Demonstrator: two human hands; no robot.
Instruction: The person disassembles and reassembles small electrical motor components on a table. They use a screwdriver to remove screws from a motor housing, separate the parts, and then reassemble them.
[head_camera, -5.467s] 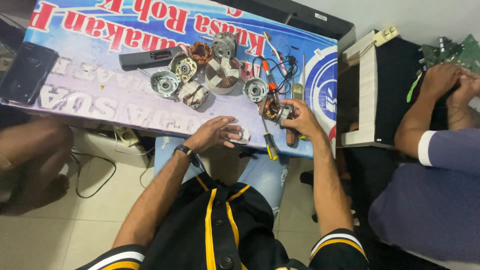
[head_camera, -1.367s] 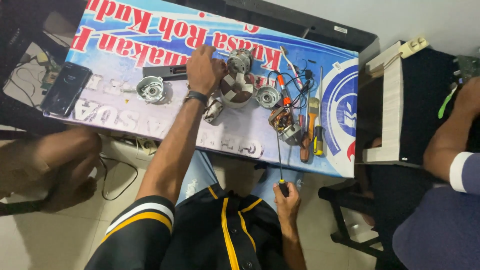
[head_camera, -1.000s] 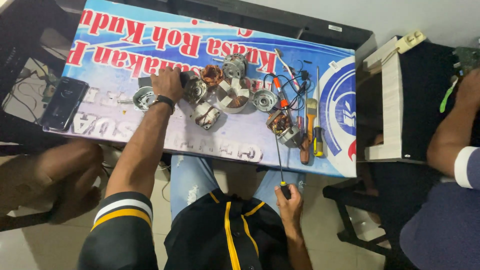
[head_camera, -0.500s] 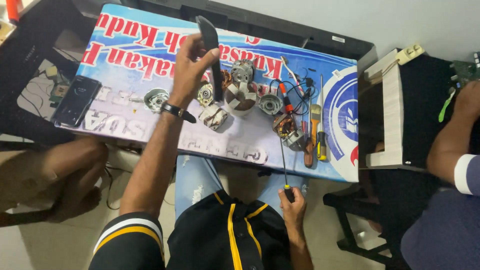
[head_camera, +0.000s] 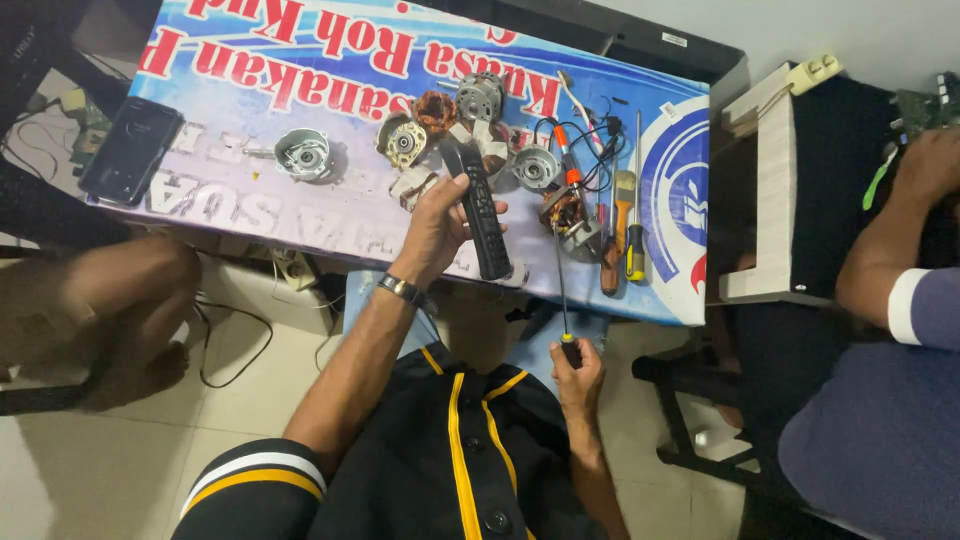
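Note:
My left hand (head_camera: 438, 222) grips a long black remote-like device (head_camera: 482, 215) and holds it just above the near edge of the table, pointing toward me. My right hand (head_camera: 578, 368) is low by my lap, closed on the handle of a thin long-shafted screwdriver (head_camera: 560, 290) whose shaft reaches up to the table edge. Beyond my left hand lie several motor parts: a round silver housing (head_camera: 303, 154), a copper-wound stator (head_camera: 436, 108), a grey armature (head_camera: 480, 97) and a small motor body (head_camera: 536, 168). A watch sits on my left wrist.
A blue and white printed banner (head_camera: 250, 90) covers the table. A black phone (head_camera: 131, 150) lies at its left end. More screwdrivers and a brush (head_camera: 626, 215) lie at the right. Another person's arm (head_camera: 890, 240) rests on a black case at far right. A blurred limb (head_camera: 110, 300) is at left.
My left hand reached across the table, picked up the black device, and has brought it back down toward the near edge. My right hand has stayed low with the screwdriver.

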